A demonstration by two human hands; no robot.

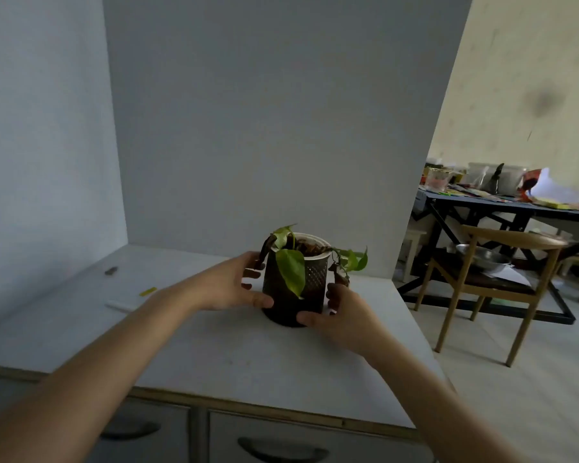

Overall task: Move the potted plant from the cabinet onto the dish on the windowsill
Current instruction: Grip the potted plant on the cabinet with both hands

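A potted plant [311, 289] with a dark perforated pot, a white inner rim and a few green leaves stands on the white cabinet top [214, 349]. My left hand [228, 285] curls around the pot's left side, thumb touching near its base. My right hand [341, 312] cups the lower right side, thumb against the pot's bottom edge. The pot still rests on the cabinet. No dish or windowsill is in view.
Grey walls close in behind and to the left of the cabinet. Small scraps, one yellow [147, 291], lie on the cabinet's left part. To the right stand a wooden chair [495, 282] and a dark cluttered table [515, 205]. Drawer handles [281, 452] show below.
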